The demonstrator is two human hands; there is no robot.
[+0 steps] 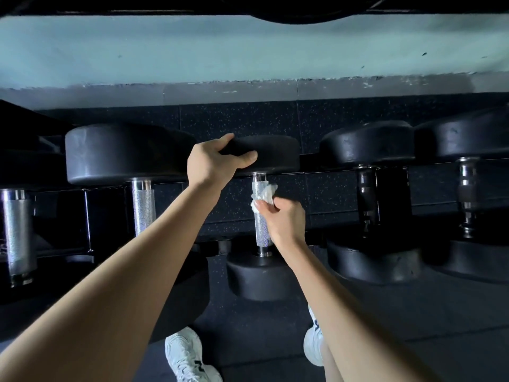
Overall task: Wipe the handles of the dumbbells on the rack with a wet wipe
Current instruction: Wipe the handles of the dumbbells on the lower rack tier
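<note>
Several black dumbbells lie side by side on a low rack. The middle dumbbell has a knurled silver handle (261,230) between a far head (275,155) and a near head (259,279). My left hand (212,164) grips the left edge of the far head, thumb on top. My right hand (281,219) holds a crumpled white wet wipe (265,195) against the upper part of that handle, fingers curled round the wipe. The back of the handle is hidden by my fingers.
A larger dumbbell (143,205) lies to the left and another silver-handled one (18,232) at the far left. Two dark-handled dumbbells (369,199) (468,197) lie to the right. Behind runs a pale wall (248,51). My white shoes (187,354) stand on dark rubber floor.
</note>
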